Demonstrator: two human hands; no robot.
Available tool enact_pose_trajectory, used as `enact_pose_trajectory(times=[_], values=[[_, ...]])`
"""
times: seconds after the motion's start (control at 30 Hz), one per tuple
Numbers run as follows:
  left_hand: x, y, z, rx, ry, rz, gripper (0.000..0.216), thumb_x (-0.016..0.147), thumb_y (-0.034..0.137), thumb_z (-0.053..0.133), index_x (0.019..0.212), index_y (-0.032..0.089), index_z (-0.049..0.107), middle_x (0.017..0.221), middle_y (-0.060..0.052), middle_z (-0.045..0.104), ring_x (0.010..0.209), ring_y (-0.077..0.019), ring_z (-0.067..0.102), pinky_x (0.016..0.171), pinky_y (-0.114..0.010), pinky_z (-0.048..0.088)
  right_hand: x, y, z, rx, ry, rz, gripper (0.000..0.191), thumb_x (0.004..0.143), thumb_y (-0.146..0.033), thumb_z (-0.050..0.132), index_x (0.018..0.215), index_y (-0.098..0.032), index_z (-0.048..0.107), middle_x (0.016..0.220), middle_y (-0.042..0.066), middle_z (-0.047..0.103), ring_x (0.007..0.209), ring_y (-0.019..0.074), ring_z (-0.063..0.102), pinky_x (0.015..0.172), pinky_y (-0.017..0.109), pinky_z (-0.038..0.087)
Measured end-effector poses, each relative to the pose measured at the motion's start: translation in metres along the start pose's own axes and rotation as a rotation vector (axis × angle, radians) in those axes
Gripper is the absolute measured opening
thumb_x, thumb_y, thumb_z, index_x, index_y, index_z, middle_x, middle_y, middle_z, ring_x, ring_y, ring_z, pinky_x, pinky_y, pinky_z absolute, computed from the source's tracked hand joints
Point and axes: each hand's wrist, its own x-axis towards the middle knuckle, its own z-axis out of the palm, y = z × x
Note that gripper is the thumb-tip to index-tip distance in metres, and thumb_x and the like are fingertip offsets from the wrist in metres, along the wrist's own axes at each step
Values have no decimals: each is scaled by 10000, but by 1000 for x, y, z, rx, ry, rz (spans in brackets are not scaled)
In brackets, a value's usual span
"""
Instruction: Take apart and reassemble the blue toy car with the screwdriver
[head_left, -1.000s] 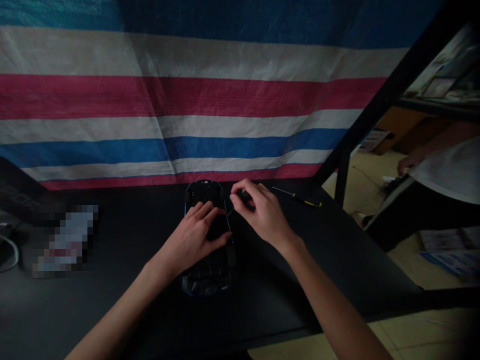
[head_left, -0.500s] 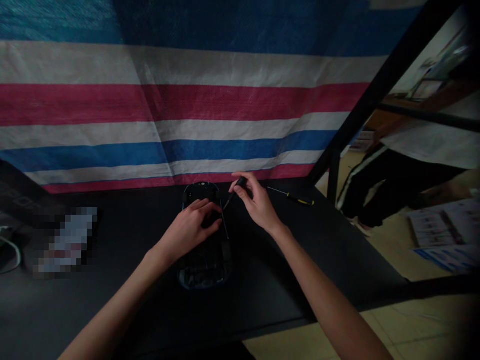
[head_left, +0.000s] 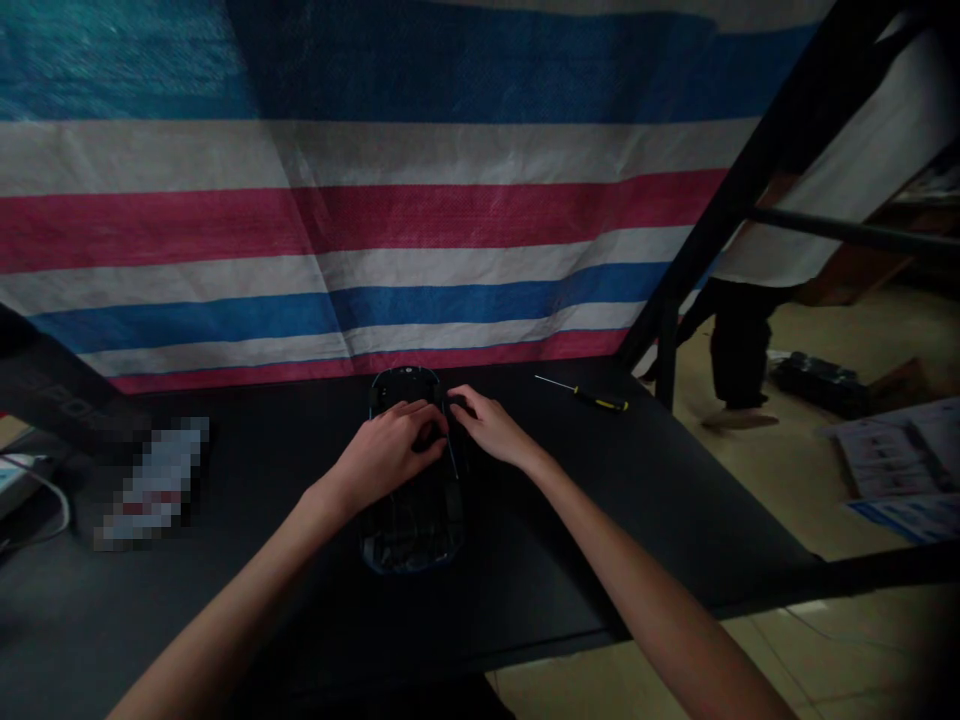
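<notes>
A dark toy car body [head_left: 409, 525] with a blue rim lies underside up on the black table [head_left: 637, 500], its nose pointing away from me. My left hand [head_left: 390, 450] lies over its front half, fingers curled down on it and holding it in place. My right hand [head_left: 487, 430] rests at the car's front right corner. Its fingertips are pinched on a small dark part against the car, and I cannot make out what the part is. The two hands almost touch.
A thin screwdriver [head_left: 592, 398] with a yellow and black handle lies on the table to the right. A striped tarp [head_left: 375, 220] hangs behind. A blurred flat object [head_left: 154, 480] lies at the left. A black frame post [head_left: 712, 230] slants up at the right. Beyond it a person [head_left: 750, 330] stands.
My right hand has come down from a raised pinch to the car's front right corner. My left hand stays on the car. The person at the right has stood up and moved.
</notes>
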Motion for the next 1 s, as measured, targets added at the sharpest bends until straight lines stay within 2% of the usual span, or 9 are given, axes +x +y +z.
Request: enact_pose_trajectory(times=[0.13,0.27,0.4,0.5,0.63,0.77,0.87,1.0], values=[[9,-2,-9,-10,-128,-41,208,1019,358,615,1167,233,690,1041,-33,710,874,-215,677,715,-323,439,0,-1,4,-14,-23,-1,240,1052,-308,510,1242,-233,637,895,1,719,800,193,684,755,294,459],[19,-6,-14,-12,-204,-61,242,1003,401,622,1167,239,698,986,-26,720,835,-206,682,684,-310,401,0,-2,4,-27,-29,17,221,1061,-287,510,1244,-231,621,873,2,715,798,200,696,753,292,457],[33,-10,-18,-17,-301,-32,193,999,367,617,1058,201,697,901,-27,723,771,-185,667,679,-300,403,0,-3,5,-37,-41,24,228,1077,-290,509,1277,-231,599,887,20,726,829,220,714,761,301,458],[44,-9,-24,1,-378,11,155,999,310,602,985,177,680,878,-42,729,749,-177,665,681,-290,420,0,-4,6,-39,-53,20,210,1083,-280,510,1267,-233,600,974,51,755,919,239,736,816,316,474],[49,-4,-28,38,-376,41,152,1012,259,541,1059,175,658,903,-63,751,756,-188,691,674,-292,427,0,-5,5,-25,-75,3,174,1089,-257,507,1233,-247,605,1105,69,774,1054,245,746,917,330,484],[45,-6,-25,63,-313,86,191,1038,279,499,1068,177,658,928,-86,756,767,-208,699,685,-314,429,0,-6,5,-21,-86,-3,164,1089,-269,516,1221,-252,613,1056,58,777,1026,251,753,899,333,496],[39,-16,-22,-19,-286,114,209,1044,334,525,1068,186,670,944,-72,749,775,-199,689,704,-314,446,-1,-7,5,-20,-80,-4,185,1087,-266,522,1249,-254,610,1068,58,775,1041,246,750,906,337,502],[28,-23,-18,-158,-267,108,243,1034,368,572,1166,186,662,895,-32,695,753,-180,649,706,-301,471,-1,-7,6,-21,-75,-5,209,1089,-259,511,1273,-246,608,1057,59,773,1037,238,751,906,335,509]])
